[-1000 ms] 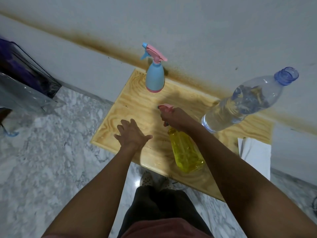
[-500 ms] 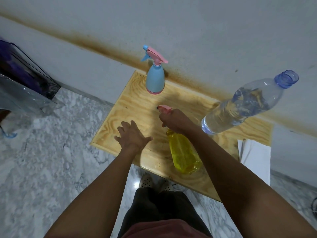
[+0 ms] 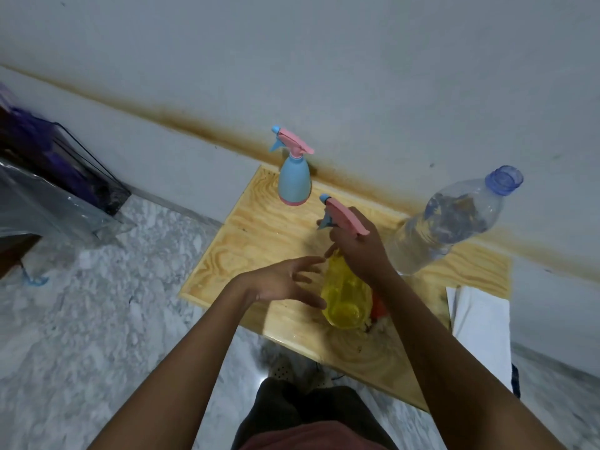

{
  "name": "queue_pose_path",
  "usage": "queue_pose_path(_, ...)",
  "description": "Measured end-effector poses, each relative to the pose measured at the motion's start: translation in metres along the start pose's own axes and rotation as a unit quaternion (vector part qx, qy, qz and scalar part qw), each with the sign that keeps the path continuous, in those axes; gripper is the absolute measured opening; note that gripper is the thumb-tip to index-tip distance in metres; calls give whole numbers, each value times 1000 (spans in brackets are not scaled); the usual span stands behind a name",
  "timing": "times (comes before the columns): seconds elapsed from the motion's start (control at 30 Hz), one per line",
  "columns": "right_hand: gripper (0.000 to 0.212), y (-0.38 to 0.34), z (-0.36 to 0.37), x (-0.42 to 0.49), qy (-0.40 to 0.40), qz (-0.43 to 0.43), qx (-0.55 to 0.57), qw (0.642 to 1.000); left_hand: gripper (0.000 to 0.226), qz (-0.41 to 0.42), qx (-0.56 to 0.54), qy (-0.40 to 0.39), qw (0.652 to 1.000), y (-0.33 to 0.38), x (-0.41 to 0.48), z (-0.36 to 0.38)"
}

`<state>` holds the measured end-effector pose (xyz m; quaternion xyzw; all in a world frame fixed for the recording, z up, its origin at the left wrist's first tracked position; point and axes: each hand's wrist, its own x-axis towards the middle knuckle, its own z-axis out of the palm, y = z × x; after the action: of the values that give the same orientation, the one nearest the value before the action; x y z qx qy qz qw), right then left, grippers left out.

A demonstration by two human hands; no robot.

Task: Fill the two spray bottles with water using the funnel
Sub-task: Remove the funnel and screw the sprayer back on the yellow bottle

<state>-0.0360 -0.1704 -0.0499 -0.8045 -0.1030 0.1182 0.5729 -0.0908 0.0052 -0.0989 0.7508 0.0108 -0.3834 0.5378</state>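
The right hand [image 3: 360, 251] is curling round the neck of the yellow spray bottle [image 3: 345, 297], gripping it just under the pink trigger head [image 3: 344, 216], whose blue nozzle is pointing away from the person. The right forearm is coming in from the lower right and crossing over the bottle's far side. The bottle is leaning, with its head tipped away from the body and its yellow belly hanging below the grip; whether its base is resting on the surface cannot be told. The left hand [image 3: 279, 282] is hovering just left of the grip, palm turned toward the bottle, fingers straight and spread wide, holding nothing; its fingertips are lying right at the bottle's flank, and contact is unclear. Beyond the grip, the blue spray bottle [image 3: 293, 178] is standing upright with its pink head on. To the right of the grip, a clear water bottle [image 3: 448, 222] with a blue neck is standing, partly full. An orange thing [image 3: 378, 308] is peeking out from behind the yellow bottle, below the wrist, mostly hidden. All of this is sitting on a wooden board [image 3: 259, 228] lying over a marble floor [image 3: 113, 303] against a pale wall [image 3: 324, 60] carrying a brown stain [image 3: 194, 125]. A white sheet [image 3: 480, 319] is lying at the board's right edge, and a plastic bag [image 3: 42, 203] is slumping far to the left.
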Motion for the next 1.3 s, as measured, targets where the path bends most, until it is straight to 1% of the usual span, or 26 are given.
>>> queue_pose_path(0.03, 29, -4, -4, -2, 12, -18, 11, 1000, 108, 26, 11, 10, 1000, 12, -1, 6)
queue_pose_path(0.1, 25, -15, -11, -5, 38, -42, 42, 997, 103, 77, 18, 48, 996, 35, -3, 13)
queue_pose_path(0.17, 25, -26, -18, -5, 53, -72, 66, 994, 90, 118, -2, 78, 990, 51, -4, 16)
queue_pose_path(0.23, 19, -36, -24, -2, 52, -87, 86, 991, 73, 152, -23, 111, 982, 61, -6, 19)
queue_pose_path(0.3, 22, -42, -28, 2, 58, -90, 108, 988, 60, 178, -33, 157, 971, 70, -6, 22)
queue_pose_path(0.33, 24, -43, -29, 4, 67, -91, 106, 988, 58, 187, -37, 182, 965, 73, -5, 22)
queue_pose_path(0.4, 29, -38, -29, 6, 85, -85, 82, 989, 61, 201, -51, 242, 948, 80, -1, 23)
queue_pose_path(0.47, 34, -28, -27, 6, 113, -60, 47, 991, 60, 222, -51, 295, 928, 84, 9, 20)
queue_pose_path(0.53, 31, -17, -28, 11, 143, -39, 8, 989, 58, 247, 8, 327, 912, 86, 22, 16)
queue_pose_path(0.6, 31, -10, -31, 21, 154, -22, -14, 988, 63, 239, 38, 344, 907, 86, 39, 11)
queue_pose_path(0.7, 29, -5, -32, 45, 159, -1, -23, 987, 69, 212, 20, 377, 901, 91, 64, 1)
queue_pose_path(0.77, 30, 2, -29, 62, 176, 14, -38, 984, 63, 217, 29, 390, 894, 93, 80, -6)
queue_pose_path(0.87, 35, 13, -23, 87, 183, 43, -52, 981, 50, 263, 24, 389, 883, 92, 103, -19)
queue_pose_path(0.9, 40, 17, -22, 94, 184, 52, -52, 980, 46, 271, 20, 386, 882, 92, 110, -23)
queue_pose_path(0.93, 43, 20, -21, 100, 185, 61, -55, 979, 41, 271, 18, 383, 883, 92, 117, -27)
queue_pose_path(0.97, 42, 23, -20, 105, 184, 66, -58, 979, 39, 269, 10, 377, 886, 92, 124, -30)
queue_pose_path(1.03, 38, 27, -17, 113, 191, 69, -57, 977, 41, 256, -18, 366, 895, 87, 137, -33)
queue_pose_path(1.13, 56, 36, -14, 121, 196, 83, -57, 975, 35, 236, -47, 358, 902, 77, 151, -34)
queue_pose_path(1.17, 55, 41, -13, 123, 193, 86, -61, 976, 33, 233, -48, 358, 903, 75, 154, -34)
queue_pose_path(1.23, 41, 45, -10, 124, 190, 95, -70, 975, 31, 231, -49, 361, 902, 75, 156, -35)
queue_pose_path(1.27, 39, 48, -9, 125, 193, 96, -68, 974, 30, 231, -47, 363, 902, 75, 157, -35)
queue_pose_path(1.3, 44, 50, -9, 126, 199, 97, -65, 973, 29, 233, -43, 361, 902, 75, 158, -36)
